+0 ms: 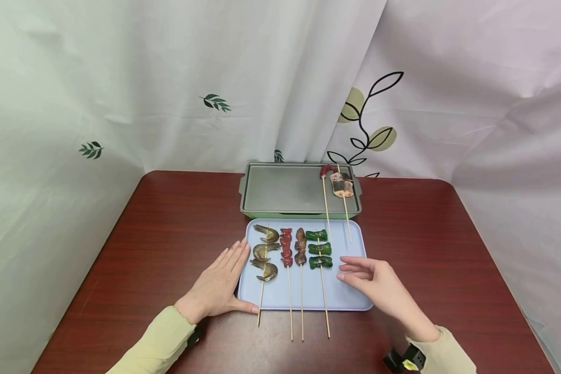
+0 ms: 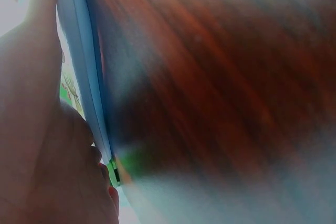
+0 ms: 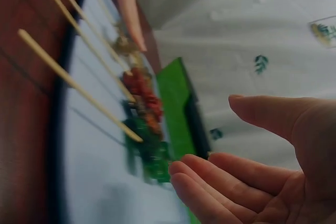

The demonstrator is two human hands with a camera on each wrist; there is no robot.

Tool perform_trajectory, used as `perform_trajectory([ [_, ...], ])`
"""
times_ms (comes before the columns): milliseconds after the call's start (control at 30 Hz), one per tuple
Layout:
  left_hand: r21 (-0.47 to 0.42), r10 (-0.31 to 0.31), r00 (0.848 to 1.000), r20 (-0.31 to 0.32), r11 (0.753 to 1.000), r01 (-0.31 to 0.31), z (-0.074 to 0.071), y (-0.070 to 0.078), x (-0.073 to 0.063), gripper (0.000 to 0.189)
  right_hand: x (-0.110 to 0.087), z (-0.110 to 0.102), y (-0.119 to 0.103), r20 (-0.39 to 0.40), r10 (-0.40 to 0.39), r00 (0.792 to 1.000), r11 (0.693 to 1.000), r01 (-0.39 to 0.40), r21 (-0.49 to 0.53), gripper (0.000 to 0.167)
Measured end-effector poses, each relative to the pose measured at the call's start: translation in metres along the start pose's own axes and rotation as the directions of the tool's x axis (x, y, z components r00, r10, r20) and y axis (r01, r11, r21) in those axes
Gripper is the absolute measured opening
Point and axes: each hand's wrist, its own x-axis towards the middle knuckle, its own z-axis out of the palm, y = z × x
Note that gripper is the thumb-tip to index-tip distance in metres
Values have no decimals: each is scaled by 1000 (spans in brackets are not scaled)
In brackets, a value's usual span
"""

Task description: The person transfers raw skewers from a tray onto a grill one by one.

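Observation:
My left hand [image 1: 222, 283] lies with straight fingers along the left edge of a pale blue tray [image 1: 348, 296], thumb at its front left corner beside a skewer of shrimp [image 1: 264, 253]. Over the tray's right side, my right hand [image 1: 374, 280] has its fingers extended and holds nothing. Between the hands lie a red meat skewer [image 1: 286, 246], a brown meat skewer [image 1: 301, 246] and a green pepper skewer [image 1: 320, 249], their sticks jutting past the front rim. The right wrist view shows the right palm [image 3: 273, 182] with thumb and fingers apart.
Behind the tray stands a green grill with a grey plate [image 1: 285, 189]. On its right part rest a fish skewer [image 1: 342, 184] and a skewer with a dark red piece [image 1: 326, 170], sticks reaching over the tray. A curtain [image 1: 191, 78] hangs behind the reddish-brown table [image 1: 168, 234].

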Motion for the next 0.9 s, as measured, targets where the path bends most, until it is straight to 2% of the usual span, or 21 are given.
perform_trajectory([
  [333, -9, -7, 1000, 20, 1000, 7, -5, 3, 1, 139, 1, 16, 20, 69, 32, 997, 998, -36, 55, 50],
  [667, -9, -7, 1000, 17, 1000, 7, -8, 4, 1, 138, 3, 25, 26, 99, 52, 994, 995, -60, 79, 48],
  [900, -6, -27, 997, 71, 1000, 27, -12, 6, 3, 139, 6, 33, 30, 134, 53, 990, 984, -75, 160, 48],
])
